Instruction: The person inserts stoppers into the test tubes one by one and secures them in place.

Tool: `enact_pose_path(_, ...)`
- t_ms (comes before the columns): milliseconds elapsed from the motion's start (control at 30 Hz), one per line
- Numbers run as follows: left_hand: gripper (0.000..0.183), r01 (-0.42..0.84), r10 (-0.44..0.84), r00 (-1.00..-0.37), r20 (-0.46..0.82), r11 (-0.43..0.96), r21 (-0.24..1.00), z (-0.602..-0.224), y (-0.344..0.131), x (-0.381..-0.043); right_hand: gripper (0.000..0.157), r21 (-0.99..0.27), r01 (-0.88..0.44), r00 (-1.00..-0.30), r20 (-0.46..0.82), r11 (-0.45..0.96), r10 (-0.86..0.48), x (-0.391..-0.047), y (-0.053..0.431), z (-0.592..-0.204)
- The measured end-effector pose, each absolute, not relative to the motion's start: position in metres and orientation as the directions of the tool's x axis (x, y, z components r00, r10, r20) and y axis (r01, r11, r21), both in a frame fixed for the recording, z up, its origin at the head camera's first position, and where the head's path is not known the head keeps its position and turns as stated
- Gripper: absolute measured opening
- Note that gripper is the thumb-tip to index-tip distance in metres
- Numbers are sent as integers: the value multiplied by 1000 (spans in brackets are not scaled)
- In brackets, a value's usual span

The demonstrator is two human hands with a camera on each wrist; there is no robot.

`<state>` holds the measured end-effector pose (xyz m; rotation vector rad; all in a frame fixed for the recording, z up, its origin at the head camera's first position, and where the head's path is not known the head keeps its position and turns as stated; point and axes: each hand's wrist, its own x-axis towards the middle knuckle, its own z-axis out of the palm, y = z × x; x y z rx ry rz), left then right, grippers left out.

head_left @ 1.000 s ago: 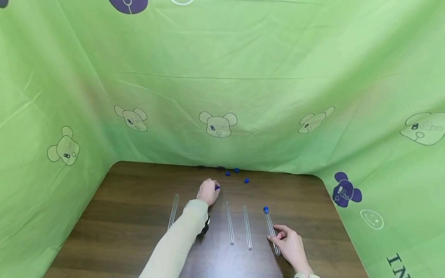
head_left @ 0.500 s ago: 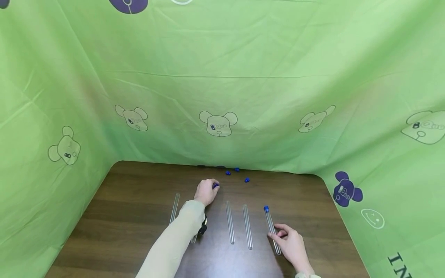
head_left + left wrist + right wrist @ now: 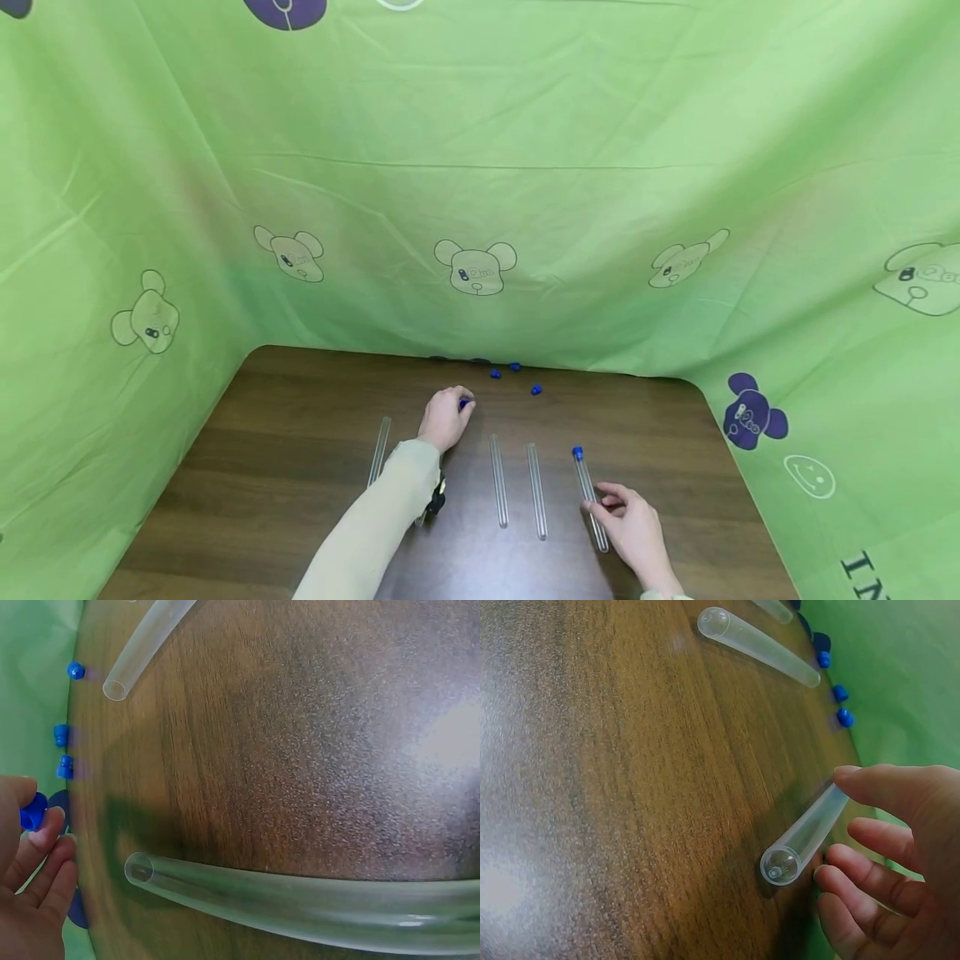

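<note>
My left hand [image 3: 446,417] pinches a small blue cap [image 3: 32,814] between thumb and fingertips, just above the far middle of the table. At the right, my right hand [image 3: 632,527] holds a clear test tube [image 3: 585,482] between thumb and index finger; that tube lies on the table with a blue cap [image 3: 577,452] on its far end. Two uncapped test tubes lie side by side between the hands, one nearer the left [image 3: 498,487] and one nearer the right [image 3: 537,496]. Another uncapped tube [image 3: 381,446] is left of my left arm, partly covered by the sleeve.
Loose blue caps lie at the table's back edge: one [image 3: 495,374], a second [image 3: 514,367], and a third [image 3: 536,389] slightly nearer. The end of a further tube [image 3: 420,521] shows beneath my left forearm. Green printed cloth [image 3: 480,208] walls the brown wooden table [image 3: 247,467] behind and at both sides.
My left hand has drawn slightly left and back, with the blue cap still in its fingers. The right hand stays on the capped test tube. The head view has shifted a little.
</note>
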<state>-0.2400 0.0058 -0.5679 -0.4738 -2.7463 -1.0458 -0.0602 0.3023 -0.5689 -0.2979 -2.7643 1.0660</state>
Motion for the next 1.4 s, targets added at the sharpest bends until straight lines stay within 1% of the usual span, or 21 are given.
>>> enact_pose_path(167, 17, 311, 199, -950, 242, 680, 664, -568, 4, -238, 38, -664, 102, -962, 123, 740, 243, -58, 302, -567)
enact_pose_path(333, 16, 280, 167, -959, 228, 669, 689, -567, 2, -236, 35, -650, 57, -957, 180, 758, 226, -57, 302, -565)
enact_pose_path(633, 13, 240, 139, -970, 199, 649, 722, -563, 3, -233, 39, -638, 37, -951, 214, 769, 223, -58, 299, -561)
enact_pose_path(833, 13, 282, 144, -958, 248, 628, 725, -563, 2, -233, 39, -649, 29, -946, 228, 760, 230, -59, 296, -558)
enact_pose_path(933, 15, 328, 161, -942, 293, 620, 713, -561, 0, -231, 38, -671, 13, -939, 247, 741, 240, -62, 294, -558)
enact_pose_path(1067, 19, 360, 181, -931, 318, 617, 700, -560, -1, -229, 37, -691, -17, -932, 272, 722, 238, -64, 292, -557)
enact_pose_path(1400, 26, 337, 179, -940, 291, 624, 705, -559, -2, -228, 35, -742, -50, -935, 270, 669, 230, -69, 284, -551)
